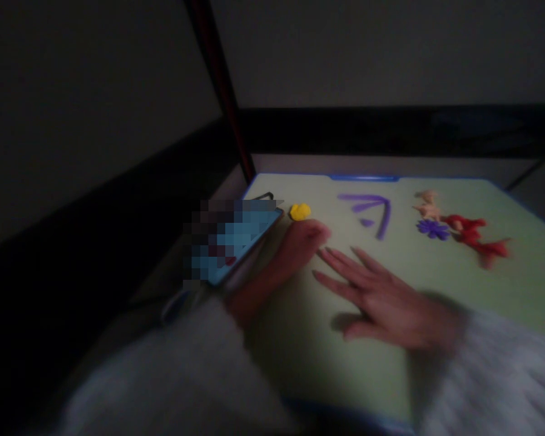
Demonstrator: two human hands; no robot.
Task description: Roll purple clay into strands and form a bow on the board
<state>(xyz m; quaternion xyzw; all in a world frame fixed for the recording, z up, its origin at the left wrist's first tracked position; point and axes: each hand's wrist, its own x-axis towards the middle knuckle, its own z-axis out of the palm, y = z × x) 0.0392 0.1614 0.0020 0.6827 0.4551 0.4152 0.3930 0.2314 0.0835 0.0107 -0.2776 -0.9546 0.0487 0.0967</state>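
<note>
My left hand (304,237) is closed on the pale board (345,375), just below a yellow lump (300,211) that looks like modelling clay. Whatever its curled fingers hold, if anything, is hidden. My right hand (386,303) lies palm down with its fingers spread, the tips pointing toward the left hand, and nothing shows in it. Beyond both hands, purple strips (385,218) form an angled shape, with a small purple piece (367,223) inside. Blur softens the hands.
On the right of the board sit peach-coloured pieces (427,208), a purple flower-like piece (433,229) and red pieces (470,233). A lit phone or tablet (240,236), partly pixelated, leans along the left edge. A dark red post (224,91) stands behind the board's far left corner.
</note>
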